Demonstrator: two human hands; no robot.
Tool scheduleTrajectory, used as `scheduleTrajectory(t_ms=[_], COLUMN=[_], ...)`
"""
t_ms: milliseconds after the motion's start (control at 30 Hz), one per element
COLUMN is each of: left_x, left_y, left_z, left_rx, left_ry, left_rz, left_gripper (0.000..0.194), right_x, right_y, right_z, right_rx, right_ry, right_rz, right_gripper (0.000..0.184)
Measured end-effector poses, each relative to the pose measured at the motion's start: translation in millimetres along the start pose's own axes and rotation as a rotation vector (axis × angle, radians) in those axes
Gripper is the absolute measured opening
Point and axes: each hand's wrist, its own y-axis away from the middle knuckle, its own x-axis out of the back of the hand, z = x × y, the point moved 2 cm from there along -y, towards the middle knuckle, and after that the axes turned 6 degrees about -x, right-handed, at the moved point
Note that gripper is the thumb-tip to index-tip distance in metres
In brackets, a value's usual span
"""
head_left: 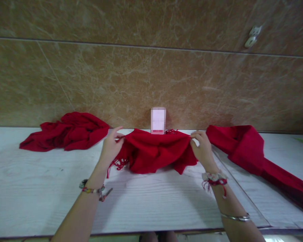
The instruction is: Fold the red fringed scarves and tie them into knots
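A red fringed scarf (155,149) hangs bunched between both my hands, just above a white wood-grain table (151,205). My left hand (111,145) pinches the scarf's left edge, where the fringe dangles down. My right hand (203,149) pinches its right edge at the same height. Both hands are closed on the cloth. Bracelets sit on both wrists.
A crumpled red scarf (68,131) lies on the table at the back left. Another red scarf (252,154) stretches from the back right toward the right edge. A small blurred-out card (158,120) stands against the brown marble wall (151,67) behind.
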Motion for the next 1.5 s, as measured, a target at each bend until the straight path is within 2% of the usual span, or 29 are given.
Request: scheduleTrajectory(t_ms=[67,133,200,267,367,433,500,533,600,667,733,833,967,1033,1100,1200,1333,1433,1500], left_x=[-12.5,-17.5,-15.3,-10.9,-9.9,-13.9,-19.6,-22.3,-25.6,-25.7,-24.1,-24.0,-28.8,-30.8,-31.8,-31.2,-29.7,-30.4,-30.1], left_y=[4,7,9,10,18,25,28,29,28,25,23,23,22,23,24,26,29,29,29], left_z=[-6,-3,7,23,45,53,53,51,46,43,41,40,33,30,29,34,41,40,38], left_rx=[0.011,-0.050,-0.165,-0.301,-0.486,-0.558,-0.588,-0.598,-0.625,-0.665,-0.701,-0.699,-0.582,-0.545,-0.548,-0.608,-0.679,-0.697,-0.705], left_ry=[-0.175,-0.284,-0.281,-0.180,-0.019,-0.015,-0.084,-0.126,-0.191,-0.215,-0.225,-0.273,-0.351,-0.365,-0.351,-0.274,-0.202,-0.228,-0.239], left_rz=[-0.178,-0.190,-0.140,-0.188,-0.486,-0.665,-0.737,-0.741,-0.700,-0.610,-0.510,-0.405,-0.268,-0.221,-0.245,-0.371,-0.487,-0.499,-0.449], left_gripper=[0.047,0.054,0.057,0.056,0.052,0.055,0.059,0.060,0.057,0.055,0.053,0.051,0.050,0.049,0.051,0.057,0.070,0.074,0.071], right_x=[-20,-32,-33,-23,-6,-1,-1,-2,-4,-4,-2,0,-2,-4,-4,-3,-3,-9,-15], right_y=[9,16,17,12,7,7,10,12,15,15,15,14,16,17,17,15,18,26,33], right_z=[8,12,8,-3,-27,-41,-50,-52,-53,-52,-52,-53,-53,-52,-50,-49,-58,-71,-79], right_rx=[-0.025,-0.047,-0.025,0.036,0.134,0.195,0.246,0.262,0.273,0.267,0.264,0.282,0.344,0.370,0.385,0.391,0.426,0.522,0.577], right_ry=[0.076,0.125,0.109,0.040,-0.098,-0.175,-0.201,-0.190,-0.144,-0.104,-0.082,-0.037,0.052,0.086,0.090,0.052,0.098,0.177,0.209], right_rz=[-0.217,-0.340,-0.332,-0.257,-0.217,-0.328,-0.505,-0.590,-0.709,-0.768,-0.803,-0.842,-0.842,-0.822,-0.804,-0.800,-0.774,-0.739,-0.712], right_gripper=[0.016,0.020,0.029,0.037,0.037,0.029,0.021,0.021,0.033,0.047,0.051,0.043,0.038,0.029,0.016,0.009,0.024,0.023,0.012])
